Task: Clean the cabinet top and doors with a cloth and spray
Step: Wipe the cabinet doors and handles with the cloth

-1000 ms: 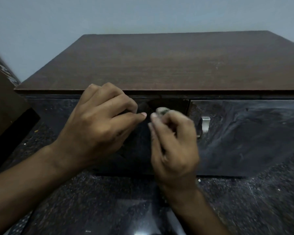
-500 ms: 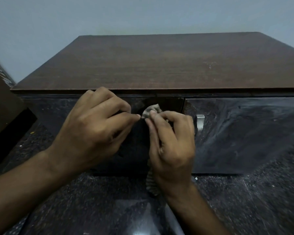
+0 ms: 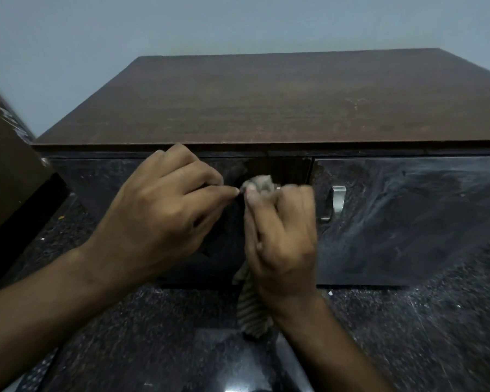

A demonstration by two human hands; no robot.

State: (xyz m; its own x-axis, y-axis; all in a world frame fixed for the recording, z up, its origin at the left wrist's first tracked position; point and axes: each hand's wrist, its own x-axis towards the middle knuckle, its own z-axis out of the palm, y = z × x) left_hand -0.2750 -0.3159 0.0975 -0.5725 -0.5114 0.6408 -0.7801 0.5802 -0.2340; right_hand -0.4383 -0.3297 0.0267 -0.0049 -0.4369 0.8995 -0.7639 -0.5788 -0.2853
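The low cabinet has a brown wooden top (image 3: 280, 100) and glossy black doors. My left hand (image 3: 164, 219) is curled around the free edge of the left door (image 3: 96, 182), which stands slightly ajar, with brown interior showing behind it. My right hand (image 3: 280, 239) is closed on a bunched grey striped cloth (image 3: 251, 309). It presses the cloth's top end against the left door's edge where its handle sits, just right of my left fingertips. The cloth's tail hangs below my wrist. No spray bottle is in view.
The right door (image 3: 408, 222) is closed, dusty and streaked, with a metal handle (image 3: 336, 203) close to my right knuckles. A brown panel (image 3: 6, 176) leans at the far left. The cabinet stands on a dark speckled floor (image 3: 422, 321). A pale wall rises behind.
The cloth has come further out above my right fingers, and its tail now hangs below my wrist. Both hands stay at the left door's edge, shifted only slightly.
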